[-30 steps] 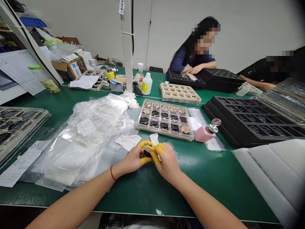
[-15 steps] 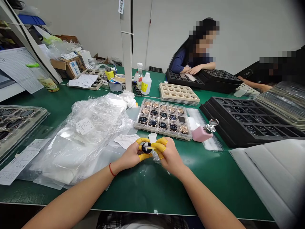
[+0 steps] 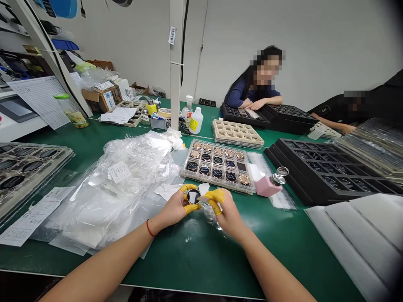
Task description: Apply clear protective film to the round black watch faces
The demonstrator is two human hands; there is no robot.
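Observation:
My left hand [image 3: 174, 206], with yellow finger cots, is closed around the edge of a round black-faced watch head [image 3: 193, 196]. A pale patch, perhaps a reflection, shows on its face. My right hand [image 3: 224, 209], also in yellow finger cots, pinches a small thin pale piece [image 3: 205, 199] beside the watch head's right edge; its kind is unclear. Crumpled clear plastic [image 3: 210, 214] lies under the right fingers. Just beyond my hands is a clear tray [image 3: 217, 183] holding several black-faced and gold-coloured round watch parts.
A pink pump bottle [image 3: 267, 184] stands right of the tray. Plastic bags [image 3: 103, 205] cover the left side. Black foam trays [image 3: 296, 188] and white foam sheets [image 3: 355, 226] lie at right. A white post [image 3: 175, 84] rises behind bottles. Two people sit across the table.
My right fingers have drawn slightly right, off the watch head's face, with the pale piece. The left hand keeps its hold. The camera view has tilted up, and the person opposite has turned their head.

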